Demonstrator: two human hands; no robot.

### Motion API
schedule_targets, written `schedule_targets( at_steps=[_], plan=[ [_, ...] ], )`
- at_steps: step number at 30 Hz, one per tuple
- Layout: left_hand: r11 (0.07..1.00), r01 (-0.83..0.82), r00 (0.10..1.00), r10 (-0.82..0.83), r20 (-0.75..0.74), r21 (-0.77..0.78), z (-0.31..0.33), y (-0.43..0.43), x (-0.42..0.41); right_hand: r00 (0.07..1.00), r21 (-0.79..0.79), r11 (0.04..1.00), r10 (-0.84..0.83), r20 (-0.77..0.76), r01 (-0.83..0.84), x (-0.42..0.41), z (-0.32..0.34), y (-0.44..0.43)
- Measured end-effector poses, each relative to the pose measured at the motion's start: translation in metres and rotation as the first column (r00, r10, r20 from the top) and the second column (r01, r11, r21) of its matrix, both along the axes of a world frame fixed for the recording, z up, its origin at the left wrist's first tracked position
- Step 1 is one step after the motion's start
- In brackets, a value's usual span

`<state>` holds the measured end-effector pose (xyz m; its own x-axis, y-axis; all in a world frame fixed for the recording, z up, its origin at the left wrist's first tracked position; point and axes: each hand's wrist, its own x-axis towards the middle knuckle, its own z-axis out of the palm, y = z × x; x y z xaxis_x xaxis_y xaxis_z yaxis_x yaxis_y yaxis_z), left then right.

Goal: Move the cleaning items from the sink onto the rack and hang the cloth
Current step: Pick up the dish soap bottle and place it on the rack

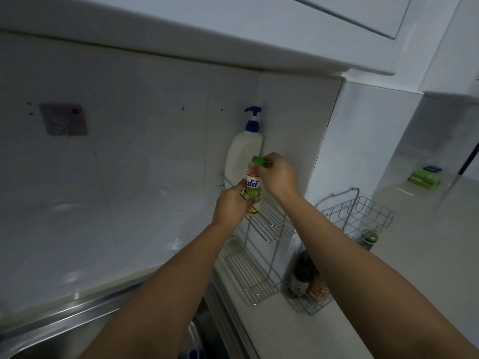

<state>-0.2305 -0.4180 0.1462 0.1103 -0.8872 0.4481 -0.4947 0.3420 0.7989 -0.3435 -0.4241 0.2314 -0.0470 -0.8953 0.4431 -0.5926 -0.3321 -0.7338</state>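
Observation:
A two-tier wire rack [272, 224] stands against the tiled wall beside the steel sink [59, 330]. On its upper shelf stands a white pump bottle with a blue pump [242, 154]. In front of it I hold a small dish-soap bottle with a green cap [252, 186] upright over the upper shelf. My left hand [230, 206] grips the bottle's lower body. My right hand [278, 174] pinches the green cap at its top. The rack's lower shelf [246, 275] holds nothing I can see. No cloth is in view.
A pink adhesive hook pad [63, 119] sticks to the wall at the left. A second wire basket [355, 211] stands on the counter to the right, with dark jars and bottles [307, 278] below it. A green sponge [423, 178] lies at the far right.

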Motion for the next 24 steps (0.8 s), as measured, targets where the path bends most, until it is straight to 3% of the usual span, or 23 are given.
schedule_targets(
  at_steps=[6,16,24],
  plan=[
    [0.997,-0.028,0.999,0.026,-0.023,-0.066,-0.006,-0.021,0.006,0.997,0.048,0.999,0.017,0.075,-0.021,0.016,-0.009,-0.025],
    [0.987,-0.142,0.989,0.139,-0.053,-0.069,-0.013,-0.04,0.013,0.997,0.036,0.999,0.022,0.068,-0.024,0.038,-0.011,-0.052],
    [0.988,-0.133,0.991,0.134,0.001,-0.084,-0.013,-0.039,0.013,0.993,0.002,1.0,0.021,0.117,-0.022,0.034,-0.018,-0.052]
  ],
)
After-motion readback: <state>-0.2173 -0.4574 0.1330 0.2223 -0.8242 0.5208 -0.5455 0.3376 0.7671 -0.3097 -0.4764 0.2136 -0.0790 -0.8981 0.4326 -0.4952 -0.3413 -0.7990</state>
